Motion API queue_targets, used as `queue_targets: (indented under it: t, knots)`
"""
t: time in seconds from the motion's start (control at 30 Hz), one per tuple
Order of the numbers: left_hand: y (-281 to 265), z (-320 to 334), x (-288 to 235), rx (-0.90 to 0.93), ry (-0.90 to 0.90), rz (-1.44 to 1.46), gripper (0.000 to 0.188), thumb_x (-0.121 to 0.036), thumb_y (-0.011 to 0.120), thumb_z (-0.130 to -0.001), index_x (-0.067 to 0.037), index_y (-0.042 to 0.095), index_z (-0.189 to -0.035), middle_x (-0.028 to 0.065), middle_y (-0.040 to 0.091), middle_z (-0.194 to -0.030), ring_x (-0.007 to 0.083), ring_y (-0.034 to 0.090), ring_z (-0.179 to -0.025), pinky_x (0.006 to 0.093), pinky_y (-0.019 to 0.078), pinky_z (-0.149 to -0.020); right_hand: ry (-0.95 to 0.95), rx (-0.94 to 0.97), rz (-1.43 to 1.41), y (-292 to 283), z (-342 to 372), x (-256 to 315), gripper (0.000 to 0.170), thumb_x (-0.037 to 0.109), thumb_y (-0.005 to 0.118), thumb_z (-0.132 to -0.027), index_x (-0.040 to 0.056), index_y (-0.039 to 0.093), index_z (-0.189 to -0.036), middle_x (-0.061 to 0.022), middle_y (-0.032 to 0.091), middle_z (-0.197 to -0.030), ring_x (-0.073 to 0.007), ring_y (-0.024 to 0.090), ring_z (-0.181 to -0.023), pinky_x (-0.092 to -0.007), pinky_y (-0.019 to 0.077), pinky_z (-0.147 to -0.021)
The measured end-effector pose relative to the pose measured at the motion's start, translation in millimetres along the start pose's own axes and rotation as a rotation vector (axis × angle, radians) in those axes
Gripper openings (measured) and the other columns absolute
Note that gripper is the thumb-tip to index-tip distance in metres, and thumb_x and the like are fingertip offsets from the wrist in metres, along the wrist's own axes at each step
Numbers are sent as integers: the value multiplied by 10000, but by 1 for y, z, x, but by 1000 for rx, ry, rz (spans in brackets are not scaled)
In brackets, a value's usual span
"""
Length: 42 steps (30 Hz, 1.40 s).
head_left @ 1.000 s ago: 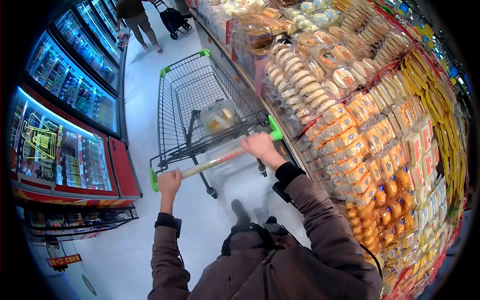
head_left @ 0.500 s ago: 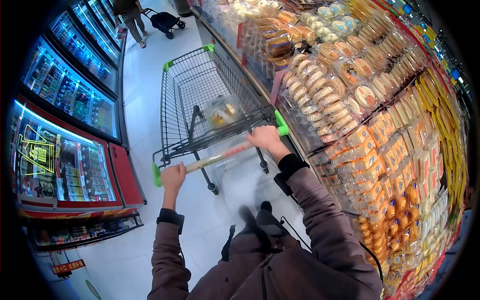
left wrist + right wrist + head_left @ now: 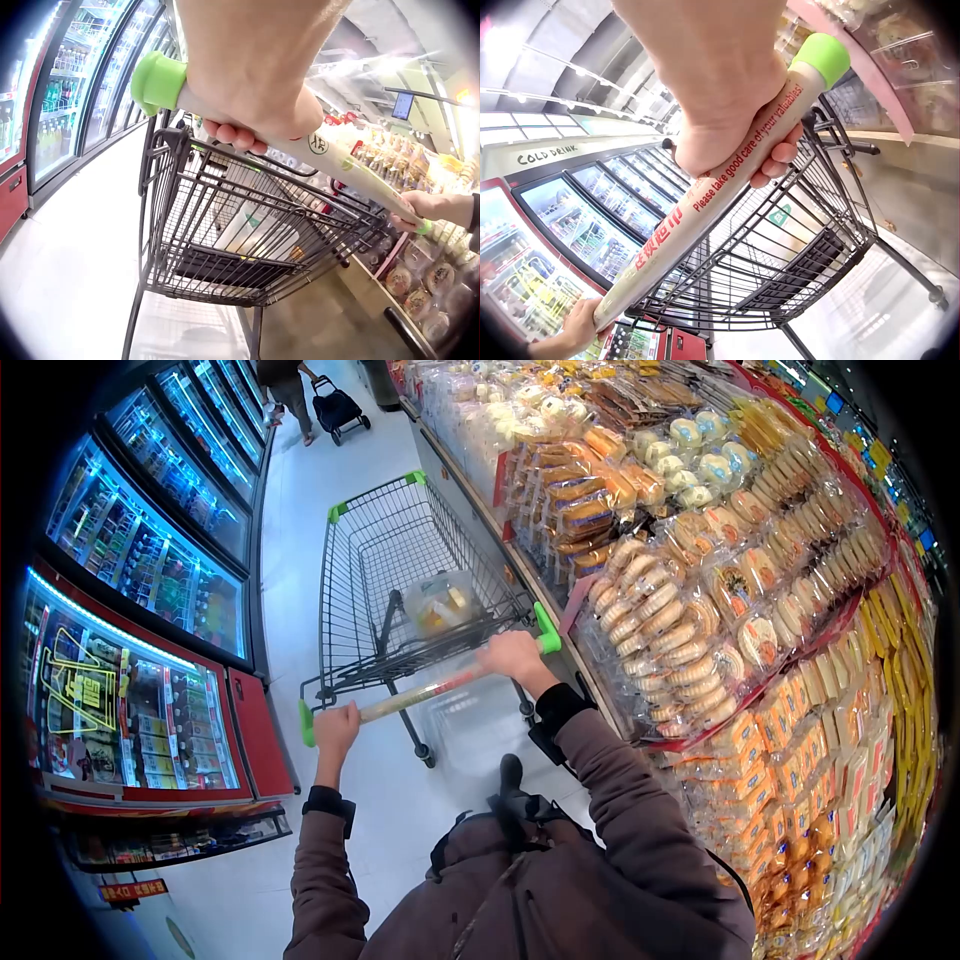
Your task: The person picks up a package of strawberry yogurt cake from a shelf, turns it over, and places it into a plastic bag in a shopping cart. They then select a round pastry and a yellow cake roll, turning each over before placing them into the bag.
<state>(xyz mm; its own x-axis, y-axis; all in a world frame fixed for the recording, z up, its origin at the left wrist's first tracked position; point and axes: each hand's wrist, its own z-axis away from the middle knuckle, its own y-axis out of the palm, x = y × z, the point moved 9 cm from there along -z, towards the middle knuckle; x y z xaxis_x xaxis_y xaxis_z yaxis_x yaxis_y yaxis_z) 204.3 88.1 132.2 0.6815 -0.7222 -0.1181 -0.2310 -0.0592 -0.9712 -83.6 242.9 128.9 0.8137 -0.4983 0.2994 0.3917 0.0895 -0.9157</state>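
Observation:
Both hands grip the pale handlebar (image 3: 660, 244) of a wire shopping cart (image 3: 350, 580). In the head view the left hand (image 3: 336, 728) holds the bar's left end, beside a green end cap (image 3: 159, 82). The right hand (image 3: 512, 658) is wrapped round it near the right green cap (image 3: 821, 60). Seen from the right wrist, fingers curl under the bar by red printed lettering. Inside the cart, near the handle end, sits a clear plastic container (image 3: 440, 605) with yellowish and white contents, partly hidden by the wires.
Lit drink fridges (image 3: 150, 530) line the left side, with a red-framed one (image 3: 150, 710) closest. A display of packaged baked goods (image 3: 660, 630) runs close along the right. Ahead in the aisle a person (image 3: 290, 400) walks with a dark trolley bag (image 3: 338, 410).
The cart has rolled forward along the aisle, and the baked goods have slid back toward the wearer in view. Both hands keep their grip. The person ahead is still walking.

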Motion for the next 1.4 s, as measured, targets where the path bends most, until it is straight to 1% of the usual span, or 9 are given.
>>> queue_targets:
  t: [0.1, 0.4, 0.5, 0.8, 0.9, 1.1, 1.2, 1.33, 1.4]
  knots:
    - [3, -23, 6, 24, -7, -39, 432, -323, 396, -841, -56, 623, -589, 161, 546, -529, 348, 544, -500, 446, 425, -513, 1, -24, 15, -7, -26, 0, 451, 403, 390, -783, 52, 673, -789, -144, 645, -823, -288, 621, -785, -396, 475, -721]
    - [19, -96, 33, 25, -50, -53, 428, -325, 393, -835, -67, 628, -588, 157, 555, -543, 346, 551, -521, 446, 425, -524, -10, -34, 7, -26, -106, 4, 479, 419, 379, -785, 40, 668, -823, -160, 641, -815, -304, 622, -788, -392, 478, -712]
    - [23, -123, 41, 21, -36, -27, 431, -326, 389, -836, -67, 629, -590, 156, 559, -545, 348, 551, -519, 446, 425, -522, 14, -78, 40, -35, -134, 5, 439, 394, 391, -773, 61, 676, -775, -137, 645, -783, -288, 624, -752, -404, 483, -674]
    - [36, -209, 68, 41, -24, -3, 447, -351, 375, -840, -77, 627, -591, 148, 558, -537, 350, 547, -497, 448, 424, -498, -5, -307, 40, -65, -215, 10, 410, 368, 428, -783, 49, 650, -654, -132, 625, -666, -281, 614, -654, -395, 473, -592]
    - [43, -236, 80, 40, -34, 6, 444, -350, 379, -842, -80, 628, -592, 146, 559, -533, 350, 546, -490, 449, 419, -484, -15, -366, 62, -68, -240, 14, 383, 330, 429, -801, 68, 643, -622, -108, 620, -641, -270, 604, -653, -411, 449, -623]
    - [45, -286, 94, 18, -2, -4, 464, -358, 388, -841, -68, 628, -570, 156, 549, -512, 346, 544, -469, 449, 415, -466, -77, -686, 109, -83, -264, 34, 310, 310, 449, -832, 88, 595, -672, -73, 568, -693, -252, 536, -766, -400, 367, -757]
    - [50, -306, 102, -4, 10, -10, 472, -360, 392, -841, -60, 624, -561, 161, 545, -504, 347, 541, -463, 448, 415, -464, -157, -654, 149, -83, -274, 48, 285, 314, 458, -836, 62, 561, -753, -99, 537, -756, -267, 505, -826, -399, 347, -826]
    - [50, -330, 106, -24, 19, -17, 451, -344, 407, -839, -65, 625, -559, 161, 544, -502, 346, 540, -459, 441, 414, -460, -172, -649, 189, -88, -286, 57, 303, 331, 455, -834, 39, 531, -854, -123, 516, -827, -276, 473, -897, -447, 281, -945]
    - [50, -339, 107, -46, 38, -8, 430, -323, 407, -844, -73, 627, -572, 156, 545, -503, 339, 540, -459, 437, 414, -460, -162, -695, 158, -93, -291, 56, 312, 338, 458, -828, 37, 533, -863, -124, 517, -829, -282, 474, -899, -454, 277, -950]
